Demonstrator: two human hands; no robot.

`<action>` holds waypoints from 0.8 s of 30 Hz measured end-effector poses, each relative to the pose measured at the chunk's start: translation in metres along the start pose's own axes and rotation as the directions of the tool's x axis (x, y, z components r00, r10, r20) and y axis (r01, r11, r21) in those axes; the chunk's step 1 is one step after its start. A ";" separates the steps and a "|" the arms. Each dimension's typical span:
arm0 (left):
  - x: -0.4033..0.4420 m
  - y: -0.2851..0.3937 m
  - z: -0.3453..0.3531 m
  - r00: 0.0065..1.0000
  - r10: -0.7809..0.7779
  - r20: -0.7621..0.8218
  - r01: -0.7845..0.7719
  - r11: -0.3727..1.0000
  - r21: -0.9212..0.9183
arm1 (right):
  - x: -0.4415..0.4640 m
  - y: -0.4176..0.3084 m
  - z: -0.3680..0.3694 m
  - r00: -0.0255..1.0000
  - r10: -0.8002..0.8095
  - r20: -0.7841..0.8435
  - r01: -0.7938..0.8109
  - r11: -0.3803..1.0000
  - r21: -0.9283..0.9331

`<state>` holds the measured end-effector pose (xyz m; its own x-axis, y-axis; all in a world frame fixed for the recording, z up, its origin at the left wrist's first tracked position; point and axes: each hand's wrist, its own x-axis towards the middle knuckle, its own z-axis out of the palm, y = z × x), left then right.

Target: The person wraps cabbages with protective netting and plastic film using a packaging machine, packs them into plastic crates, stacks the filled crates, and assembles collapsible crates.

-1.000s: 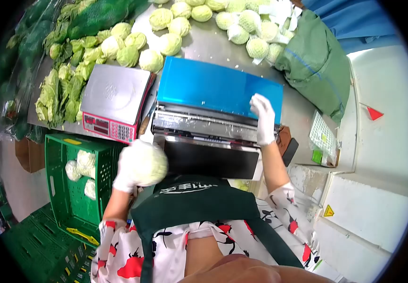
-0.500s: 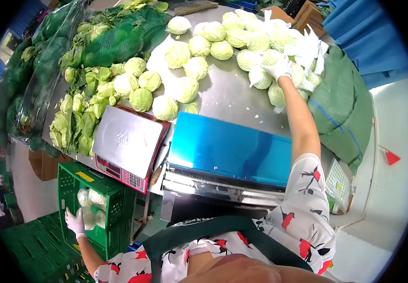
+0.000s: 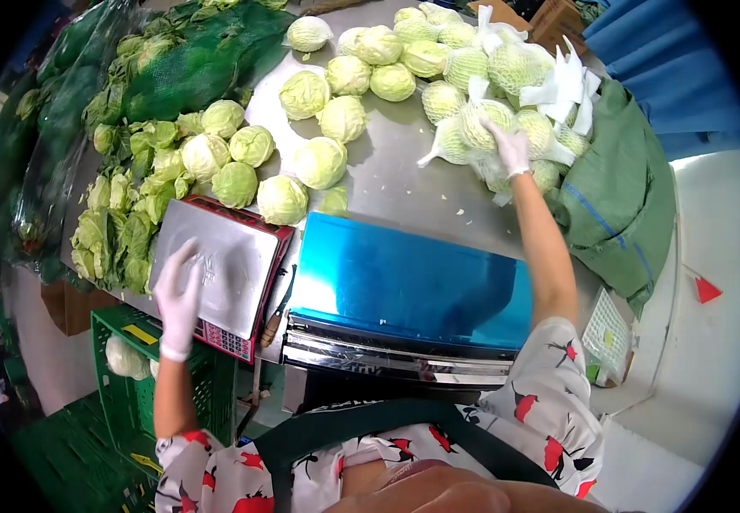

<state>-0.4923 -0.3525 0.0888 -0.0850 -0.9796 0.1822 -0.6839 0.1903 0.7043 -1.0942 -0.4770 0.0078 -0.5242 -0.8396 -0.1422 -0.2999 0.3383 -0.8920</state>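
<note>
My right hand (image 3: pixel 511 147), in a white glove, reaches out to the pile at the back right, its fingers on a cabbage in a white foam net (image 3: pixel 483 124). Over the left edge of the scale's metal plate (image 3: pixel 225 265) is my left hand (image 3: pixel 179 299), also gloved, with its fingers apart and nothing in them. Bare cabbages (image 3: pixel 320 162) lie loose on the metal table (image 3: pixel 387 184). Between my arms sits the wrapping machine with its blue top (image 3: pixel 408 278).
A green crate (image 3: pixel 118 342) holding wrapped cabbages stands low at the left. Cut leaves (image 3: pixel 126 222) and a green net sack (image 3: pixel 195 77) lie at the back left. On the right are a green bag (image 3: pixel 622 188) and a white mesh tray (image 3: pixel 607 338). A knife (image 3: pixel 276 316) lies beside the scale.
My left hand has risen from the crate to the scale. The cabbage it held earlier is gone from it. My right hand has moved from the machine to the netted cabbages.
</note>
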 end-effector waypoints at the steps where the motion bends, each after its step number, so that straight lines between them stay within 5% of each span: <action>1: 0.009 0.016 0.022 0.999 -0.003 0.031 0.008 0.990 -0.140 | -0.011 0.006 -0.002 0.969 0.108 0.222 -0.185 0.913 0.363; 3: 0.024 0.043 0.067 0.974 0.005 0.226 0.118 0.841 -0.528 | -0.088 -0.042 0.020 0.904 -0.002 0.427 -0.342 0.596 0.727; 5: 0.032 0.086 0.107 0.946 0.063 0.319 0.194 0.678 -0.709 | -0.128 -0.054 0.038 0.835 -0.129 0.535 -0.386 0.556 0.736; 7: 0.029 0.112 0.132 0.912 0.094 0.399 0.313 0.469 -0.826 | -0.170 -0.070 0.063 0.612 -0.129 0.780 -0.683 0.411 0.604; 9: 0.023 0.108 0.147 0.929 0.018 0.370 0.328 0.422 -0.845 | -0.209 -0.085 0.090 0.576 -0.199 0.793 -0.425 0.756 0.498; 11: 0.021 0.091 0.128 0.933 -0.067 0.354 0.360 0.226 -0.905 | -0.234 -0.122 0.096 0.508 -0.368 0.779 -0.120 0.866 0.486; 12: 0.017 0.084 0.109 0.927 -0.075 0.368 0.375 0.150 -0.915 | -0.228 -0.125 0.098 0.387 -0.264 0.884 -0.267 0.885 0.381; 13: 0.010 0.064 0.100 0.936 -0.105 0.337 0.350 0.149 -0.925 | -0.211 -0.117 0.103 0.279 -0.081 0.957 -0.308 0.936 0.169; 15: 0.001 0.031 0.067 0.936 -0.204 0.286 0.341 0.330 -0.880 | -0.208 -0.127 0.096 0.421 -0.240 0.875 0.084 0.971 0.226; 17: -0.010 -0.013 0.042 0.941 -0.276 0.196 0.324 0.569 -0.755 | -0.197 -0.106 0.106 0.547 -0.082 0.833 -0.194 0.956 0.221; 19: -0.027 -0.053 0.032 0.933 -0.342 0.115 0.333 0.693 -0.639 | -0.194 -0.096 0.110 0.562 -0.056 0.825 -0.318 0.906 0.278; 24: -0.046 -0.081 0.019 0.897 -0.441 0.012 0.378 0.755 -0.536 | -0.230 -0.124 0.130 0.574 -0.046 0.817 -0.189 0.964 0.186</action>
<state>-0.4466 -0.3237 0.0102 0.2167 -0.9638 -0.1556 -0.1600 -0.1923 0.9682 -0.8326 -0.3810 0.0952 0.3639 -0.8450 -0.3918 -0.0418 0.4054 -0.9132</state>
